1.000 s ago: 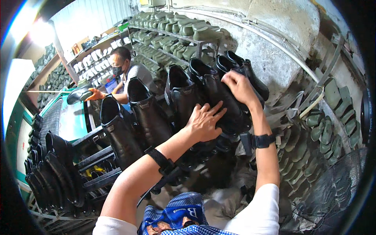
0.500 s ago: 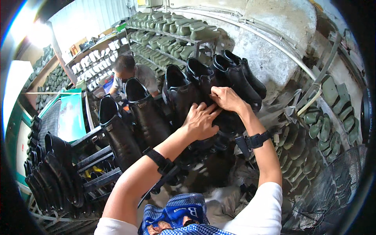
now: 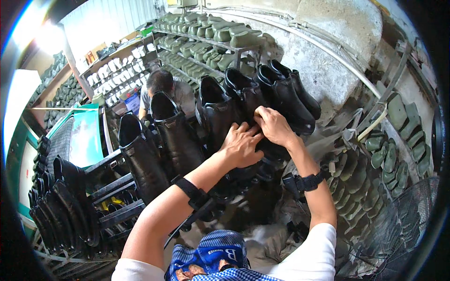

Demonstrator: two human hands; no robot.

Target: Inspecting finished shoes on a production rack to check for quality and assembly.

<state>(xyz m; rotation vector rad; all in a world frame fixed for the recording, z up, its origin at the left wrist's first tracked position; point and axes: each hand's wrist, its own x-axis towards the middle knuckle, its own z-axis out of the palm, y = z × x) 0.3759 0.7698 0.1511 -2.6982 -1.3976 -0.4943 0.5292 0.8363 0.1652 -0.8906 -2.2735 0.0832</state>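
A black leather shoe (image 3: 252,97) stands toe-down toward me in a row on a rack, its opening upward. My left hand (image 3: 241,146) lies over the front of this shoe, fingers apart and the thumb held out. Against it, my right hand (image 3: 275,125) is closed, its fingertips pressed together on the shoe's upper. Whatever those fingertips pinch is hidden. Left of my hands are more black shoes, one (image 3: 214,108) right beside my left hand and another (image 3: 176,133) further along. A black shoe (image 3: 288,100) stands beyond my right hand. Black straps with small devices circle both my wrists.
A person (image 3: 164,89) bends down behind the row. Shelves of green shoe lasts (image 3: 211,33) line the back wall. More lasts (image 3: 354,178) lie at the right near a mesh fan guard (image 3: 398,225). Black shoes (image 3: 65,206) hang along the metal rack (image 3: 115,189) at the left.
Both hands stay at the same shoe with almost no shift. The person behind the row has lowered their head and moved slightly right in view.
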